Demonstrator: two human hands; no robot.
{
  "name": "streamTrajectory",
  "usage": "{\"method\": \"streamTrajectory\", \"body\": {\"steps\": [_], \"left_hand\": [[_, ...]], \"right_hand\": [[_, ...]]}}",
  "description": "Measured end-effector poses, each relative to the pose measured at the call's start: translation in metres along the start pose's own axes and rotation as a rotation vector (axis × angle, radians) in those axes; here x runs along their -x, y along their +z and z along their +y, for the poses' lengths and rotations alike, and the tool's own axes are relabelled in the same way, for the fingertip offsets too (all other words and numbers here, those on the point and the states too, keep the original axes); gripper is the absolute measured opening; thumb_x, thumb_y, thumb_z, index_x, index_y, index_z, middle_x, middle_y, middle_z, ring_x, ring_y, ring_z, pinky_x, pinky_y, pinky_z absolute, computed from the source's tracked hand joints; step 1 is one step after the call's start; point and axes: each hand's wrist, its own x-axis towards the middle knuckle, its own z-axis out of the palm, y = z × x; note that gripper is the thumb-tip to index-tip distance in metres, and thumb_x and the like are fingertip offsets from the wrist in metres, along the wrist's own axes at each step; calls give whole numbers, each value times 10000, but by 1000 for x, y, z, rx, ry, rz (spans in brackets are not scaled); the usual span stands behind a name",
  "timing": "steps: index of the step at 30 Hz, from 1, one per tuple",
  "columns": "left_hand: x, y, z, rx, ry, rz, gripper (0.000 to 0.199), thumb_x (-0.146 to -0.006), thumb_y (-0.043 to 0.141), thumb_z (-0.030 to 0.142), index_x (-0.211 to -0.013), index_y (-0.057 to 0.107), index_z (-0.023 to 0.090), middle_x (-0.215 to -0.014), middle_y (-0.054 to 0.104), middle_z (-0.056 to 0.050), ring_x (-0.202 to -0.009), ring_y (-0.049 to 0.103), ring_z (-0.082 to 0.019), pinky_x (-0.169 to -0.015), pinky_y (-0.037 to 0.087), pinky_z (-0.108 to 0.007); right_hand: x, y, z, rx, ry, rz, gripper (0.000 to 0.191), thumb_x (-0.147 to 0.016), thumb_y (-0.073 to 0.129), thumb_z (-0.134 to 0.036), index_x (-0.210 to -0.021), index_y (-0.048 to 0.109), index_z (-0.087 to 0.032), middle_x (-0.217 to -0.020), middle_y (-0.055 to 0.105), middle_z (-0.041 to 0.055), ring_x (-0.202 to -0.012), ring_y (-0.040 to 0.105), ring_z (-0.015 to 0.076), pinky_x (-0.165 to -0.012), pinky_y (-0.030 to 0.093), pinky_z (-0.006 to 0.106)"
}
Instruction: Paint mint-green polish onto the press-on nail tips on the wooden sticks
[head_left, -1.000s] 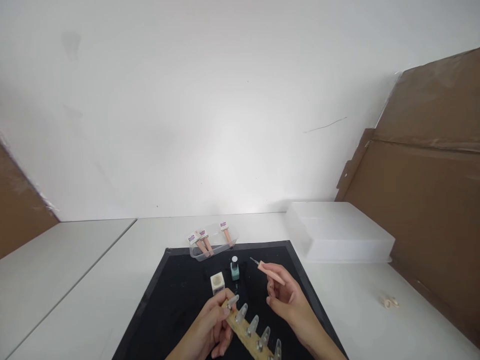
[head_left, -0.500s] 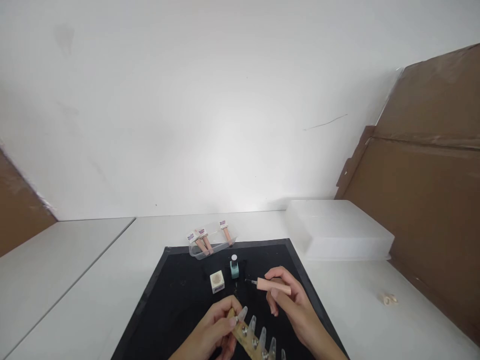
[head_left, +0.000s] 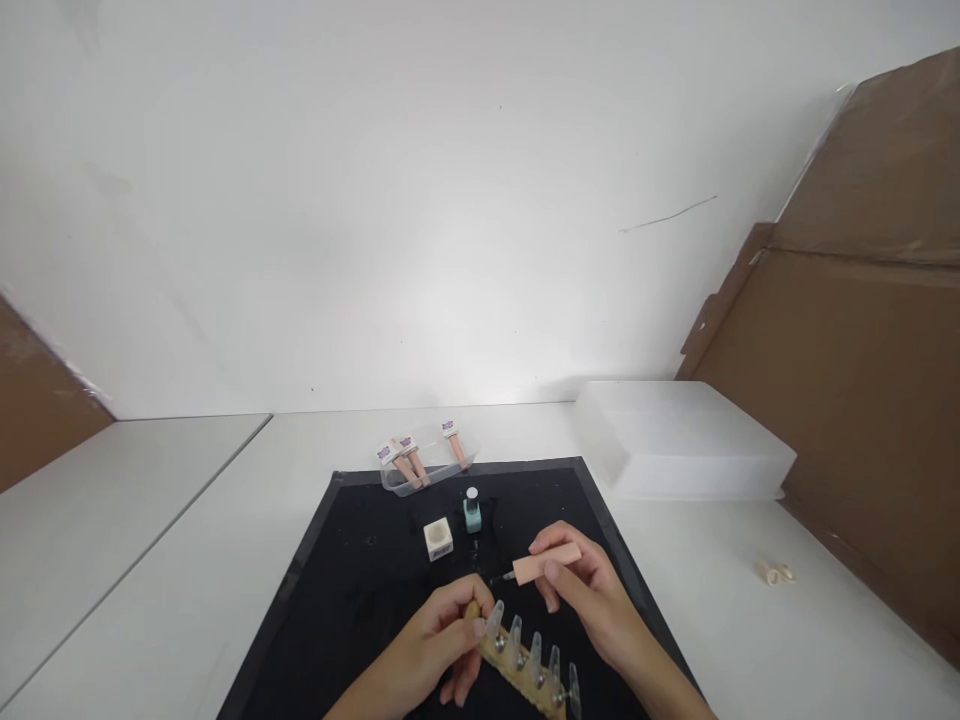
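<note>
My left hand (head_left: pixel 447 640) grips one end of a yellowish stand (head_left: pixel 523 682) that carries a row of several clear false nail tips (head_left: pixel 535 656). Between the thumb and fingers of my right hand (head_left: pixel 585 590) is a pink-handled nail polish brush (head_left: pixel 547 562). Its thin tip points left, just above the nearest nail tip and apart from it. Beyond my hands stand a teal nail polish bottle (head_left: pixel 472 515) with a white-topped cap and a small white cube-shaped block (head_left: pixel 438 539) with a round mark on top.
A clear tray (head_left: pixel 435 472) with several pink tubes bearing white labels sits at the black mat's (head_left: pixel 352 560) far edge. To the right are a translucent white box (head_left: pixel 690 440) and small beige rings (head_left: pixel 775 574). Cardboard (head_left: pixel 847 380) walls the right side.
The view has tipped down a little, so the tabletop appears higher. My left hand has shifted the stand slightly up and right, and the brush handle has tilted, its right end higher.
</note>
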Motion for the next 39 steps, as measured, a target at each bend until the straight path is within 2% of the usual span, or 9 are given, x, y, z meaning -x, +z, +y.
{"method": "streamTrajectory", "body": {"steps": [7, 16, 22, 28, 39], "left_hand": [[-2, 0, -2, -56, -33, 62, 360, -755, 544, 534, -738, 425, 195, -421, 419, 105, -311, 364, -35, -300, 240, -123], [-3, 2, -2, -104, -14, 46, 425, -732, 530, 607, -735, 423, 196, -435, 405, 108, -314, 343, -31, -306, 235, -130], [-2, 1, -1, -111, -25, 51, 455, -711, 531, 635, -745, 438, 190, -428, 412, 107, -312, 340, -32, -309, 236, -133], [-2, 2, -1, -104, -21, 55, 469, -696, 536, 648, -736, 435, 192, -425, 406, 112, -312, 333, -28, -310, 231, -132], [-2, 1, 2, -117, -10, 41, 422, -715, 542, 603, -723, 430, 196, -417, 391, 111, -312, 334, -34, -317, 230, -140]], "right_hand": [[-1, 0, 0, 6, -4, -15, 294, -806, 619, -469, -818, 611, -175, -533, 496, -44, -467, 424, 86, -497, 341, 215], [0, 2, -5, 66, 42, -32, 314, -786, 630, -483, -780, 615, -170, -578, 531, -23, -491, 449, 92, -497, 368, 213], [0, 5, -9, 76, 70, -49, 307, -770, 649, -472, -745, 603, -170, -583, 480, -45, -504, 442, 87, -511, 377, 205], [-1, 5, -8, 114, 82, -72, 284, -788, 631, -448, -764, 592, -168, -598, 495, -40, -511, 450, 95, -517, 381, 219], [-2, 5, -6, 200, 109, -7, 291, -774, 633, -463, -752, 605, -174, -604, 512, -26, -522, 458, 115, -513, 374, 237]]}}
